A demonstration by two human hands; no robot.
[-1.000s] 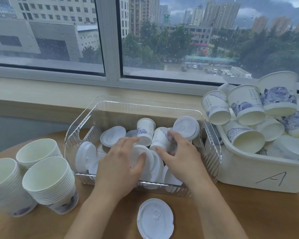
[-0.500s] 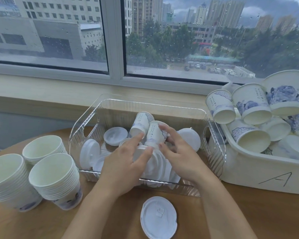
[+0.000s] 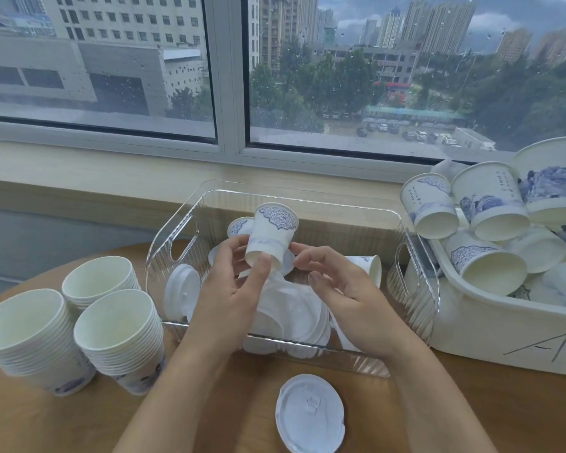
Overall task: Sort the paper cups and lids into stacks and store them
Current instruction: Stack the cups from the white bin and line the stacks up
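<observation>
Round wooden table [image 3: 471, 403] pushed against a pale sill under a wide window [image 3: 229, 73]; rain drops on the glass, grey towers, trees and a car park outside.

Clear ribbed bin [image 3: 415, 289] sits mid-table toward the far edge, loose white lids [image 3: 294, 318] heaped inside, one lid leaning on its left wall. Left hand [image 3: 229, 295] pinches a small patterned paper cup [image 3: 272, 233] by its narrow base, thumb in front, cup tilted and raised over the bin. A second small cup [image 3: 239, 225] shows just behind it. Right hand [image 3: 350, 295] hangs beside the cup's base, fingers loosely curled; whether the fingertips touch it I cannot tell.

Three stacks of nested cups [image 3: 118, 335] stand at the table's left edge. A single lid [image 3: 309, 415] lies flat near the front edge. White tub marked "A" [image 3: 490, 341] at the right edge, touching the bin, piled with jumbled larger cups.
</observation>
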